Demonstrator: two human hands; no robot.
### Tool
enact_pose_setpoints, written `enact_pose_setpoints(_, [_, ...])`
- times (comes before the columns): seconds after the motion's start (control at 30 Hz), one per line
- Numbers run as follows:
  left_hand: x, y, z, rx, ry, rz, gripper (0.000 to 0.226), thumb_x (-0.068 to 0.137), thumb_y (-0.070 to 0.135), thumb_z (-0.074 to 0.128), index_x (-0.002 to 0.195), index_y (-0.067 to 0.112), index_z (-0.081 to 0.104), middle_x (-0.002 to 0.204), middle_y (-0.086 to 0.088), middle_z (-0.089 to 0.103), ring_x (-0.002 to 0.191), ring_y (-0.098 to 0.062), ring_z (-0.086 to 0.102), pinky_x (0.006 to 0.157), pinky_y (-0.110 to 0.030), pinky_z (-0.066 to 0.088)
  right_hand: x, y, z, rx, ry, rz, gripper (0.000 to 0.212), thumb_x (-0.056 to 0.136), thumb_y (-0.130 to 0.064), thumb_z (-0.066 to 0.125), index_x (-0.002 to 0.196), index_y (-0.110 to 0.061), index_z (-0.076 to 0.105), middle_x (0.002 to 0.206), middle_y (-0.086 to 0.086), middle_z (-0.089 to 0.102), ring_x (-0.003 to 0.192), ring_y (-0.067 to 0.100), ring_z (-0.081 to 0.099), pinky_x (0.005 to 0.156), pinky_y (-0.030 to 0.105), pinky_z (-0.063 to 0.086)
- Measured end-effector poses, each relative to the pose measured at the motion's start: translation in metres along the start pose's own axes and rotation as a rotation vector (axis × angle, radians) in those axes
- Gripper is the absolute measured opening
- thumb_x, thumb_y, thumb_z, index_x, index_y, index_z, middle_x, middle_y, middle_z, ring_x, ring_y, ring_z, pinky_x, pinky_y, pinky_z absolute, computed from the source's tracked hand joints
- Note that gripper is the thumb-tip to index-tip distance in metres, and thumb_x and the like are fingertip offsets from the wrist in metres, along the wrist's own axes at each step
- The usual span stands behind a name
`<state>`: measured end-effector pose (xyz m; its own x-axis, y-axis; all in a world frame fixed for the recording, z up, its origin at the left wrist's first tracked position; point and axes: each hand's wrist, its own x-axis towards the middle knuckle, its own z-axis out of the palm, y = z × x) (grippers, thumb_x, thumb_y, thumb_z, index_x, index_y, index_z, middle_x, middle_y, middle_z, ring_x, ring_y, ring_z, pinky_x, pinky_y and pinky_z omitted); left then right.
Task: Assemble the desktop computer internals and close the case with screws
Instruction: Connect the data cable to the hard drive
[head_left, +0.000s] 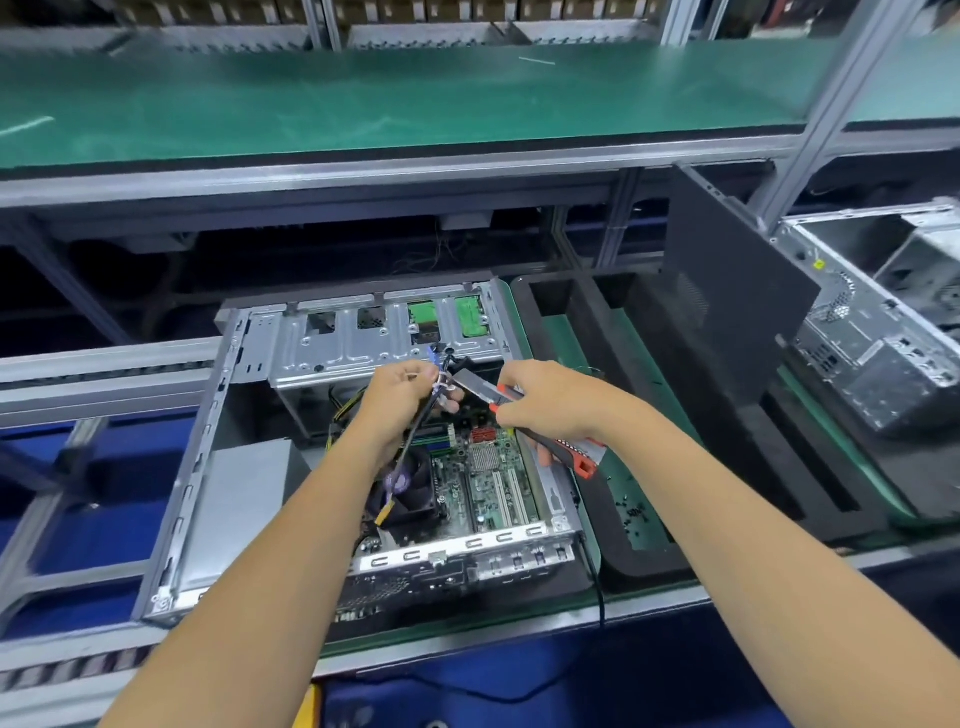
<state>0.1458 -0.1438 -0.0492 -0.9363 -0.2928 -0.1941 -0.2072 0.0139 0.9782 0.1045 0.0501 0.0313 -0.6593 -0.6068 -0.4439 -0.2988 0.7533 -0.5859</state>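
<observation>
- Both arms reach in over the open computer case (171, 519), motherboard (483, 483) seated inside.
- My left hand (400, 395) pinches a cable bundle (415, 441) up off the CPU fan (410, 488), presumably for trimming its tie.
- My right hand (545, 400) grips red-handled cutters (524, 415), blade at the bundle.
- Loose screws (636, 512) wait in the foam tray (644, 561); side panel (737, 306) leans beyond.

Left hand (402, 387), right hand (540, 397), apparently gripping.

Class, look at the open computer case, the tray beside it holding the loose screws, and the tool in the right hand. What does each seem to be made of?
Computer case: bare sheet metal, probably steel; dull grey sheen, punched holes.
Tray: probably black foam; matte, thick rounded walls.
Tool: red and black handle, apparently plastic; greyish blade, likely metal.
</observation>
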Motion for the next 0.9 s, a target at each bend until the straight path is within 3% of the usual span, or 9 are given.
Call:
enact_pose_setpoints(0.13, [-0.001,0.001,-0.001,-0.026,0.002,0.017,0.025,0.101,0.011,0.046,0.083,0.002,0.061,0.069,-0.010,0.073,0.057,-0.017,0.067,0.056,-0.021,0.052,0.003,0.003,0.003,0.075,0.008,-0.004,0.027,0.094,-0.022,0.052,0.114,-0.005,0.046,0.068,0.007,0.058,0.051,0.021,0.069,0.044,0.024,0.046])
enact_pose_setpoints(0.23, [-0.001,0.003,0.001,-0.005,0.021,0.008,0.024,0.099,0.013,0.050,0.078,0.010,0.061,0.070,-0.010,0.072,0.061,-0.018,0.067,0.065,-0.025,0.051,0.000,0.007,0.004,0.129,-0.014,-0.015,0.028,0.093,-0.020,0.052,0.115,-0.004,0.044,0.070,0.011,0.061,0.051,0.023,0.068,0.047,0.030,0.049])
enact_pose_setpoints(0.33, [0.000,0.004,0.002,0.072,0.045,0.001,0.023,0.097,0.020,0.055,0.076,0.016,0.062,0.077,-0.011,0.073,0.075,-0.018,0.066,0.077,-0.032,0.049,-0.002,0.008,0.001,0.153,0.007,-0.012,0.013,0.094,-0.017,0.051,0.103,-0.012,0.042,0.077,0.011,0.069,0.051,0.022,0.067,0.048,0.032,0.050])
enact_pose_setpoints(0.4, [-0.001,0.004,0.002,0.111,0.014,0.015,0.024,0.096,0.021,0.057,0.075,0.013,0.063,0.081,-0.011,0.073,0.080,-0.024,0.066,0.086,-0.039,0.050,-0.002,0.008,-0.003,0.018,0.028,-0.033,0.016,0.094,-0.018,0.049,0.107,-0.018,0.039,0.077,0.004,0.072,0.050,0.016,0.063,0.052,0.029,0.047])
enact_pose_setpoints(0.5, [-0.006,0.006,0.005,0.157,-0.083,0.032,0.026,0.099,0.024,0.052,0.078,0.010,0.058,0.074,-0.013,0.070,0.066,-0.024,0.065,0.073,-0.033,0.051,-0.006,0.006,-0.002,-0.191,0.021,-0.067,0.016,0.101,-0.034,0.044,0.099,-0.020,0.038,0.078,0.005,0.062,0.058,0.019,0.052,0.055,0.033,0.041])
enact_pose_setpoints(0.57, [-0.005,0.007,0.005,0.262,-0.080,0.037,0.030,0.100,0.029,0.049,0.082,0.005,0.057,0.070,-0.026,0.060,0.062,-0.021,0.052,0.066,-0.039,0.046,-0.009,0.003,0.001,-0.291,0.043,-0.085,0.030,0.104,-0.048,0.031,0.088,-0.024,0.040,0.078,0.004,0.056,0.065,0.022,0.052,0.059,0.036,0.042])
enact_pose_setpoints(0.63, [-0.004,0.008,0.004,0.269,-0.060,0.018,0.030,0.100,0.028,0.048,0.087,0.002,0.056,0.087,-0.038,0.062,0.066,-0.027,0.051,0.069,-0.048,0.049,-0.011,0.002,0.004,-0.435,0.095,-0.122,0.035,0.107,-0.044,0.024,0.080,-0.027,0.036,0.079,0.005,0.052,0.070,0.027,0.053,0.062,0.038,0.044])
enact_pose_setpoints(0.77, [-0.007,0.013,0.004,0.088,-0.054,-0.022,0.028,0.102,0.016,0.043,0.080,0.012,0.058,0.078,-0.017,0.071,0.062,-0.021,0.055,0.060,-0.031,0.045,-0.011,0.005,0.006,-0.485,0.177,-0.125,0.044,0.105,-0.050,0.028,0.083,-0.014,0.041,0.081,0.007,0.055,0.069,0.024,0.053,0.058,0.035,0.040])
enact_pose_setpoints(0.9, [-0.009,0.017,0.003,-0.102,-0.164,-0.072,0.023,0.089,-0.011,0.044,0.088,0.007,0.058,0.080,-0.009,0.058,0.067,-0.020,0.053,0.064,-0.029,0.044,-0.012,0.006,0.008,-0.437,0.144,-0.072,0.054,0.092,-0.071,0.039,0.077,-0.019,0.043,0.074,0.001,0.054,0.062,0.016,0.051,0.054,0.032,0.036])
